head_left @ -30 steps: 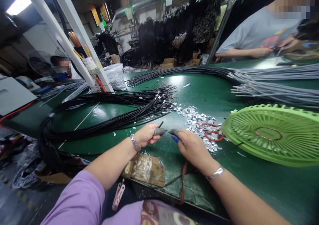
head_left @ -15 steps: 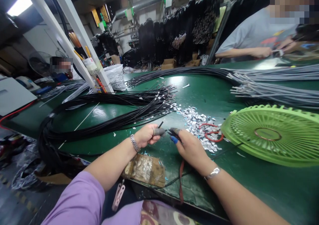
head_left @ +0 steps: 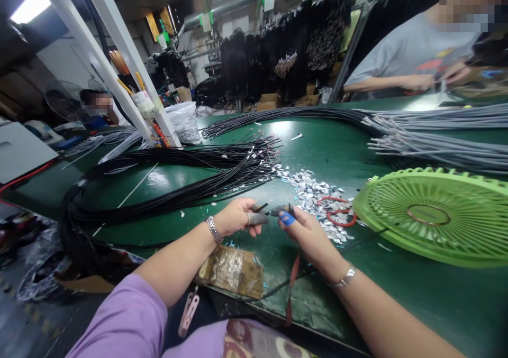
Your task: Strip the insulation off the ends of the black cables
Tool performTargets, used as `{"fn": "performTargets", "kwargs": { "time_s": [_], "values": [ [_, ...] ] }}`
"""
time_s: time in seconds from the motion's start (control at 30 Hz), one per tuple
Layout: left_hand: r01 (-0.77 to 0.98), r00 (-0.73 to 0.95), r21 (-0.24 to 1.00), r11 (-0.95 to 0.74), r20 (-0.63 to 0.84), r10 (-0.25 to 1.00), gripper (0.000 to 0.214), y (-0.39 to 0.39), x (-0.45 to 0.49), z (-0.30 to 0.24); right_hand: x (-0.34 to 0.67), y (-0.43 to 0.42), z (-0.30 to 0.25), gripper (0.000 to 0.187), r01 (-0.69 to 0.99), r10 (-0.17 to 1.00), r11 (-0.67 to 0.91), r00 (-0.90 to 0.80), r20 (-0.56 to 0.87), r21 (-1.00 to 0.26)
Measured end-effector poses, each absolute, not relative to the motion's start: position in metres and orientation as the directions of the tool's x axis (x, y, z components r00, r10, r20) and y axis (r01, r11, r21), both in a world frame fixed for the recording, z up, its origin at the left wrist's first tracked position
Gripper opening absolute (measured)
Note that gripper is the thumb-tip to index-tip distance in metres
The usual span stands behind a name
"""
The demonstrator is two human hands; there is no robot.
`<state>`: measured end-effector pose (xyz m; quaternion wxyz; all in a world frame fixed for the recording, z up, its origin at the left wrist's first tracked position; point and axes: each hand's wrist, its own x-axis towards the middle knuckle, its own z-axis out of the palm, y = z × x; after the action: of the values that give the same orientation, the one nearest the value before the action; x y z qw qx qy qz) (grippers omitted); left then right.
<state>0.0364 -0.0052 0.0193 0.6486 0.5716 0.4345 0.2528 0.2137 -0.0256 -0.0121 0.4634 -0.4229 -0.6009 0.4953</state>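
My left hand (head_left: 243, 218) is closed in a pinch on a thin black cable (head_left: 262, 208), whose short end sticks out past the fingers. Facing it, my right hand (head_left: 296, 223) pinches close to the cable's other visible part; what lies between its fingertips is too small to make out. Grey coverings sit on fingers of both hands, and blue tape is wrapped around the right thumb. Behind the hands, a bundle of black cables (head_left: 190, 191) lies with its stripped ends by a heap of silvery foil scraps (head_left: 309, 186).
A green fan (head_left: 397, 231) stands on the right, beside red-handled scissors (head_left: 337, 218). Grey cables (head_left: 420, 146) lie behind it. A taped cardboard piece (head_left: 234, 271) rests at the near edge. White posts (head_left: 119, 62) rise at left. A co-worker (head_left: 413, 56) works across the table.
My right hand has turned a little, showing more of the blue-taped thumb, and shifted slightly right. My left fingers have moved slightly around the cable.
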Motion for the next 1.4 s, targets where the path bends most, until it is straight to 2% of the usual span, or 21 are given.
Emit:
{"fn": "performTargets", "kwargs": {
  "time_s": [0.07, 0.13, 0.33, 0.53, 0.73, 0.83, 0.93, 1.0, 1.07, 1.13, 1.23, 1.3, 1.4],
  "values": [
    [0.205, 0.466, 0.968, 0.148, -0.230, 0.855, 0.038, -0.007, 0.039, 0.020, 0.212, -0.026, -0.012, 0.040, -0.121, 0.976, -0.048, -0.215, -0.021, -0.992],
    [0.238, 0.445, 0.966, 0.098, -0.198, 0.873, 0.033, -0.008, 0.040, 0.020, 0.209, -0.028, -0.013, 0.046, -0.220, 0.966, -0.169, -0.229, -0.117, -0.961],
    [0.287, 0.433, 0.957, 0.027, -0.155, 0.888, 0.024, -0.007, 0.039, 0.016, 0.207, -0.030, -0.012, 0.048, -0.300, 0.958, -0.230, -0.235, -0.162, -0.926],
    [0.260, 0.453, 0.964, 0.048, -0.166, 0.876, 0.028, -0.005, 0.039, 0.013, 0.207, -0.028, -0.012, 0.047, -0.341, 0.937, -0.302, -0.280, -0.211, -0.890],
    [0.254, 0.464, 0.966, 0.044, -0.162, 0.871, 0.029, -0.004, 0.039, 0.011, 0.205, -0.028, -0.013, 0.045, -0.362, 0.934, -0.314, -0.284, -0.217, -0.878],
    [0.320, 0.466, 0.947, -0.003, -0.155, 0.871, 0.023, -0.005, 0.038, 0.010, 0.204, -0.028, -0.014, 0.044, -0.356, 0.938, -0.305, -0.273, -0.214, -0.883],
    [0.448, 0.480, 0.871, -0.201, -0.045, 0.876, 0.016, -0.009, 0.036, 0.011, 0.204, -0.029, -0.015, 0.039, -0.304, 0.950, -0.267, -0.242, -0.197, -0.914],
    [0.532, 0.502, 0.768, -0.357, 0.053, 0.863, 0.016, -0.011, 0.036, 0.013, 0.205, -0.030, -0.015, 0.033, -0.233, 0.959, -0.218, -0.231, -0.163, -0.948],
    [0.584, 0.521, 0.683, -0.439, 0.098, 0.848, 0.018, -0.012, 0.036, 0.016, 0.205, -0.030, -0.014, 0.029, -0.168, 0.965, -0.160, -0.235, -0.118, -0.973],
    [0.596, 0.518, 0.671, -0.440, 0.096, 0.850, 0.016, -0.012, 0.036, 0.018, 0.205, -0.030, -0.014, 0.027, -0.149, 0.968, -0.135, -0.230, -0.099, -0.980],
    [0.596, 0.478, 0.695, -0.403, 0.096, 0.873, 0.009, -0.012, 0.037, 0.019, 0.204, -0.030, -0.013, 0.030, -0.217, 0.971, -0.163, -0.207, -0.118, -0.962],
    [0.621, 0.449, 0.664, -0.416, 0.134, 0.884, 0.006, -0.012, 0.037, 0.021, 0.203, -0.031, -0.013, 0.032, -0.257, 0.971, -0.159, -0.215, -0.104, -0.953],
    [0.658, 0.439, 0.598, -0.458, 0.189, 0.878, 0.006, -0.014, 0.037, 0.022, 0.203, -0.034, -0.012, 0.035, -0.221, 0.975, -0.096, -0.217, -0.047, -0.971]
  ]
}}
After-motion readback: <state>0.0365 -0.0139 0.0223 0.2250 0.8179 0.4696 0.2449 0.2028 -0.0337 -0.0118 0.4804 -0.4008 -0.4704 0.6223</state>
